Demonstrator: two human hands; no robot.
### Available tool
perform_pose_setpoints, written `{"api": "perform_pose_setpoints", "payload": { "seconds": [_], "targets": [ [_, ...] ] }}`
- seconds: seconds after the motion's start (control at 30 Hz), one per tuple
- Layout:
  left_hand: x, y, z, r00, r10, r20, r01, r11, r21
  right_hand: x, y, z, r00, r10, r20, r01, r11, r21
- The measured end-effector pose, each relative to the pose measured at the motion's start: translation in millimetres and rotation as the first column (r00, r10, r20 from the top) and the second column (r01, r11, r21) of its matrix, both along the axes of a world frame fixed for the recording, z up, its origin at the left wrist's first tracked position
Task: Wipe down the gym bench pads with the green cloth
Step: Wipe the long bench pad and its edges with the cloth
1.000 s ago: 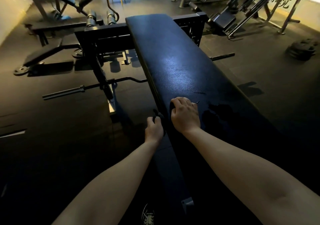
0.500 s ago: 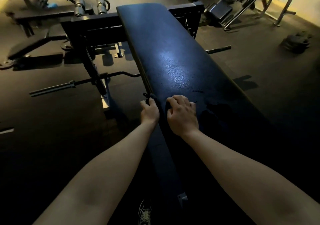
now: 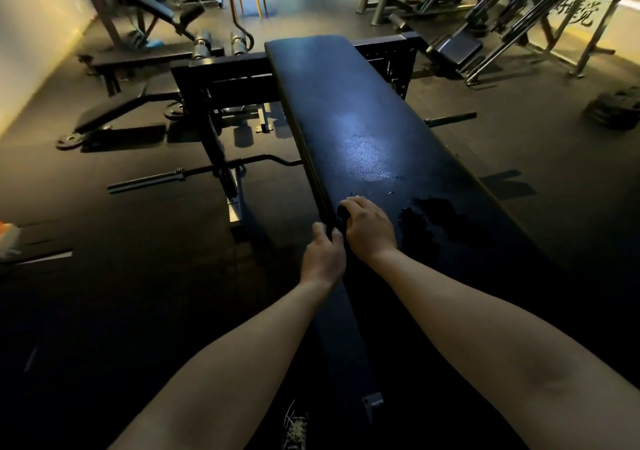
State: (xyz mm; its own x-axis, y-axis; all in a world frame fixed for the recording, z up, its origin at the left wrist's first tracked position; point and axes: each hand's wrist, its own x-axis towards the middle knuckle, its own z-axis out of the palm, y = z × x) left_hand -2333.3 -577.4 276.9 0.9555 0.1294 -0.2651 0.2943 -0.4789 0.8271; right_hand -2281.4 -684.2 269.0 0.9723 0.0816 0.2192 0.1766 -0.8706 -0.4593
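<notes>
Both hands meet at the near left edge of the bench pad (image 3: 363,131): the right hand (image 3: 370,229) lies knuckles-up on the pad's top with its fingers curled round a dark wad, seemingly the cloth (image 3: 343,213), its colour unreadable in the dim light. The left hand (image 3: 323,259), touching the right, curls over the pad's side edge, gripping the same dark material. A wet-looking patch (image 3: 436,214) darkens the pad just right of the right hand, and a barbell (image 3: 194,172) lies on the floor to the pad's left.

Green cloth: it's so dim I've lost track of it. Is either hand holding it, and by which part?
Both hands curl round something dark at the bench pad's left edge: left hand, right hand. Presumably the cloth; which part cannot be told.
</notes>
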Motion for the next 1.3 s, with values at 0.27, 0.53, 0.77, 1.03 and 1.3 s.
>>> {"api": "perform_pose_setpoints", "payload": {
  "seconds": [0.27,0.53,0.77,1.03,1.3],
  "targets": [
    [-30.9,0.4,1.7,0.996,-0.04,0.081,0.032,0.995,0.098,-28.9,-11.5,9.9,0.991,0.06,-0.118,-0.04,0.985,0.167],
    [-3.3,-2.1,31.8,0.935,0.047,0.352,-0.002,0.992,-0.126,-24.1,-5.5,38.1,0.962,0.233,-0.141,-0.102,0.789,0.605],
    [53.9,6.7,23.1,0.889,-0.136,0.437,0.202,0.973,-0.109,14.2,-3.4,55.3,0.988,0.04,-0.152,0.057,0.81,0.584],
    [96.9,33.3,-31.4,0.99,-0.106,0.096,0.104,0.994,0.024,70.9,-42.8,38.9,0.907,-0.319,-0.274,0.305,0.948,-0.093],
    [96.3,27.1,-48.3,0.985,-0.104,0.138,0.127,0.977,-0.173,98.3,-0.5,37.0,0.956,-0.146,-0.254,0.109,0.982,-0.156]
  ]
}}
